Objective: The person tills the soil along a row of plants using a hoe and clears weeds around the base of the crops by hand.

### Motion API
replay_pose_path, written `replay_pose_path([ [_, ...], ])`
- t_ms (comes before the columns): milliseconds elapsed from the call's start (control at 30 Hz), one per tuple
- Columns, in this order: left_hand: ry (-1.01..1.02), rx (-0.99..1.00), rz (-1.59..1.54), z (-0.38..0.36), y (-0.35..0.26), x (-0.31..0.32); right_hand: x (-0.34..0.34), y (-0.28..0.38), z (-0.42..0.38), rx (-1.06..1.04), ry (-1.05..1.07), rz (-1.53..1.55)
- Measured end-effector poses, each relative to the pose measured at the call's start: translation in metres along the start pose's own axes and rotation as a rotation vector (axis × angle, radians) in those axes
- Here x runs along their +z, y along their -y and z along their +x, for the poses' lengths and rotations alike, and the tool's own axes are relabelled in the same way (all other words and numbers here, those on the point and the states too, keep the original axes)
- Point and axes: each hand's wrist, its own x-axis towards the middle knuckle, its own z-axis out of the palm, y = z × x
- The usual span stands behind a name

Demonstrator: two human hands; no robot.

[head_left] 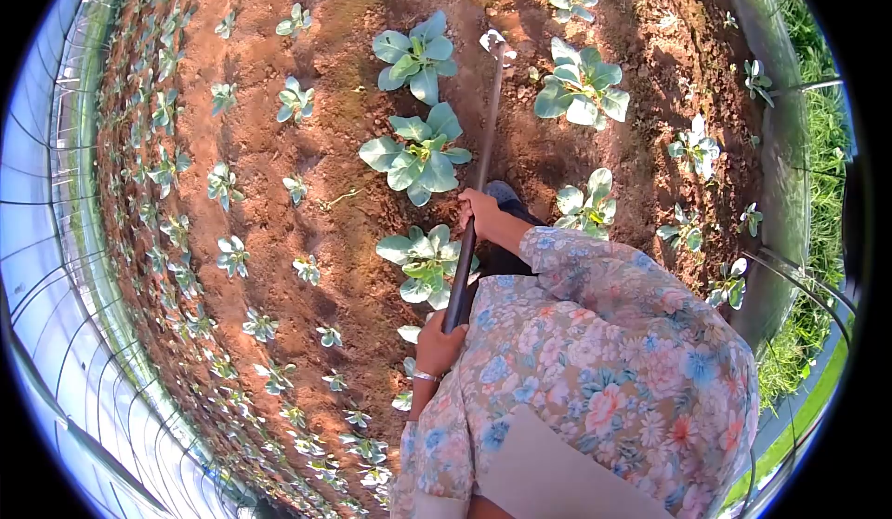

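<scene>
Both hands grip one long-handled hoe (478,161), which runs from the lower middle of the view up to the top middle.

Left hand (439,342): closed around the near end of the dark handle, fingers wrapped fully about the shaft. A thin bracelet (424,375) sits on the wrist. The floral sleeve (437,426) covers the forearm below it.

Right hand (479,210): closed around the handle further along, about midway up the shaft, fingers curled over it. The forearm is bare near the wrist; the floral sleeve begins just behind it.

Hoe: the handle is tilted slightly right toward its far end. The pale blade (492,41) rests at the soil, in the gap between two leafy plants, one on its left (415,56) and one on its right (583,87). Whether the blade is in the soil or merely touching it cannot be told.

Surroundings: reddish-brown soil (307,147) carries rows of young, blue-green leafy plants. One large plant (418,155) lies just left of the handle, and another (426,263) sits beside the shaft between the two hands. A smaller plant (585,205) stands to the right of the right hand. A dark shoe (504,194) shows just beside the right hand. A grey edging strip (779,147) borders the bed on the right, with grass (818,64) beyond it. Pale netting on curved hoops (46,240) runs along the left edge.
</scene>
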Motion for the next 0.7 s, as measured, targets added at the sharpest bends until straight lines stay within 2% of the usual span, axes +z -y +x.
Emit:
replay_pose_path([
  [67,-0.029,0.017,-0.051,0.004,0.001,0.006,0.006,0.016,-0.009,-0.021,0.023,0.072],
  [133,-0.018,0.033,-0.134,0.026,0.014,0.019,0.014,0.039,-0.011,-0.159,0.080,0.015],
  [233,0.153,-0.070,-0.285,0.073,0.004,0.036,0.027,0.077,0.004,-0.416,0.057,-0.193],
  [267,0.030,0.106,-0.183,0.092,0.007,0.048,0.030,0.097,0.009,-0.449,0.074,-0.242],
  [333,-0.048,0.280,-0.205,0.116,-0.010,0.052,0.036,0.129,0.018,-0.511,0.093,-0.363],
  [400,0.246,-0.046,-0.765,0.112,-0.051,0.025,0.042,0.140,0.023,-0.569,0.103,-0.539],
  [433,0.391,-0.221,-1.046,0.106,-0.061,0.016,0.042,0.131,0.025,-0.572,0.070,-0.814],
  [467,0.401,-0.252,-1.173,0.102,-0.053,0.017,0.039,0.119,0.031,-0.569,0.035,-1.086],
  [500,0.357,-0.305,-1.117,0.093,-0.042,0.015,0.034,0.104,0.042,-0.559,-0.003,-1.356],
  [567,0.278,-0.421,-0.995,0.062,-0.006,0.012,0.013,0.037,0.093,-0.354,-0.135,-1.074],
  [600,0.286,-0.421,-1.046,0.043,0.028,0.017,0.014,0.007,0.060,-0.297,-0.173,-1.036],
  [633,0.292,-0.415,-1.095,0.024,0.061,0.019,0.003,-0.027,0.081,-0.290,-0.216,-1.065],
  [667,0.242,-0.405,-1.022,0.000,0.071,0.013,0.001,-0.060,0.053,-0.282,-0.191,-0.841],
  [700,0.198,-0.400,-0.947,-0.028,0.081,0.006,0.000,-0.083,0.035,-0.261,-0.184,-0.798],
])
